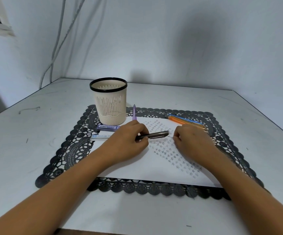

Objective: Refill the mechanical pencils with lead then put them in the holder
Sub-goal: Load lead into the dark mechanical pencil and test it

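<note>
Head view: two lead cases (107,127) (one holder (111,106))

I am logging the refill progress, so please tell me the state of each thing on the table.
Pencil holder: upright, no pencils showing.
Dark mechanical pencil: held level by left hand.
Lead: pinched by right hand, at the pencil's end.
Purple pencil: lying beside holder.
Orange and blue pencils: lying on mat.
Lead cases: lying flat.
</note>
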Tool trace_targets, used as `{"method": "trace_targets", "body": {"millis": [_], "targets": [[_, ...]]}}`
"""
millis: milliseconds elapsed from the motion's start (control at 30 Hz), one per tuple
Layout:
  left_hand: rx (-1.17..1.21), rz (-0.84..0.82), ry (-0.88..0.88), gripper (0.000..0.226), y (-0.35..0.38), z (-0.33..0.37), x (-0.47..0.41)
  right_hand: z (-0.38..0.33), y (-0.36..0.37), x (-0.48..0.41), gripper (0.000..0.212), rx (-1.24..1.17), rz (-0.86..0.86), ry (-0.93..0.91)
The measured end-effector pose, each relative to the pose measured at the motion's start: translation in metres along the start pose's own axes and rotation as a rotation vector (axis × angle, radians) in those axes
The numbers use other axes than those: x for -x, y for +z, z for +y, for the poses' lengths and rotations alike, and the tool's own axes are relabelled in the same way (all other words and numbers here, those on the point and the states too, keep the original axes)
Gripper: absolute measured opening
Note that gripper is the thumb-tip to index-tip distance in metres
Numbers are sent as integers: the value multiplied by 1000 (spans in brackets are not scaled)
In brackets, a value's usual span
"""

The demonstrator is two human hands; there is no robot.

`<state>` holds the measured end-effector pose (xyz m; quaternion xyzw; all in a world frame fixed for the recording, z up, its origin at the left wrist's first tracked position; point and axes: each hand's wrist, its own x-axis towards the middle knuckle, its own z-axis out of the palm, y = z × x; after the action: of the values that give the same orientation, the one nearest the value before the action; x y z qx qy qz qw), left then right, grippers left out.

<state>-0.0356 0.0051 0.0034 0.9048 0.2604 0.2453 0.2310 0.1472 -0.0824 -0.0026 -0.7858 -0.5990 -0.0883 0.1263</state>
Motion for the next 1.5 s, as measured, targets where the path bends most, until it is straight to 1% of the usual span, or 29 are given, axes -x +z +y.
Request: {"method": "trace_targets", "body": {"millis": [67,167,367,467,567,633,733,867,1000,1200,1300,1500], "targets": [[1,-4,-4,7,0,0,0,-1,1,-1,23,21,-2,-10],[-1,-5,-13,7,0,0,0,2,0,1,21,-38,-6,-2],[4,-5,-12,5,0,0,0,4,-14,0,9,-315,-11,92],[16,0,-16,6,0,0,0,6,-23,-1,13,-587,21,181],[28,0,-14,5,-1,1,0,9,-32,0,11,-959,21,296],[42,6,-15,5,-1,2,0,9,-36,0,13,-1193,5,339],[78,13,-34,6,-1,4,1,9,-37,1,9,-1408,-3,407],[94,22,-49,7,1,4,0,10,-36,1,16,-1519,-78,467],[125,27,-63,6,2,6,0,9,-36,2,16,-1601,-147,461],[211,35,-125,11,0,9,1,3,-35,4,7,-1643,-73,426],[238,37,-141,17,-1,12,2,-1,-34,4,6,-1638,-56,390],[246,50,-137,20,-2,14,2,-3,-33,5,7,-1614,-48,378]]}}
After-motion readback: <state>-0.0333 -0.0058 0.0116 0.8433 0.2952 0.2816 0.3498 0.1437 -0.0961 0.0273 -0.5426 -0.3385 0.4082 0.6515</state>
